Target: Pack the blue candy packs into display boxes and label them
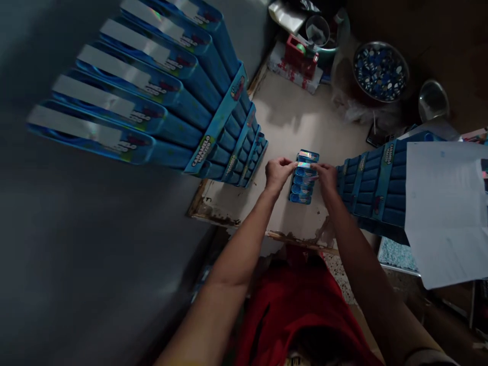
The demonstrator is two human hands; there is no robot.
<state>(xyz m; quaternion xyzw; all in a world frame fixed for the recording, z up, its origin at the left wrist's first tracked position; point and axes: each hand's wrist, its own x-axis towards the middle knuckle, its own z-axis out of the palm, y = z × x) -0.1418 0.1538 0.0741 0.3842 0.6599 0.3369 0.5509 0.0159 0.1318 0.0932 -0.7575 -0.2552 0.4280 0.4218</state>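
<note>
On the table in front of me lies a small blue display box [301, 187] with a row of several compartments. My left hand [279, 174] is closed at its left side, thumb and forefinger pinching one end of a shiny, iridescent strip [304, 164]. My right hand [327, 177] pinches the other end from the right, so the strip spans the box near its far end. Another shiny patch shows on the box's far end. Whether the strip touches the box, I cannot tell.
A tall stack of blue boxes [213, 137] rises at left; another stack [373, 178] stands right, beside white paper sheets [446, 213]. Behind are a red tape dispenser [299, 55] and a metal bowl [407, 71] of small blue and silver pieces. The table's worn front edge [274, 235] is near me.
</note>
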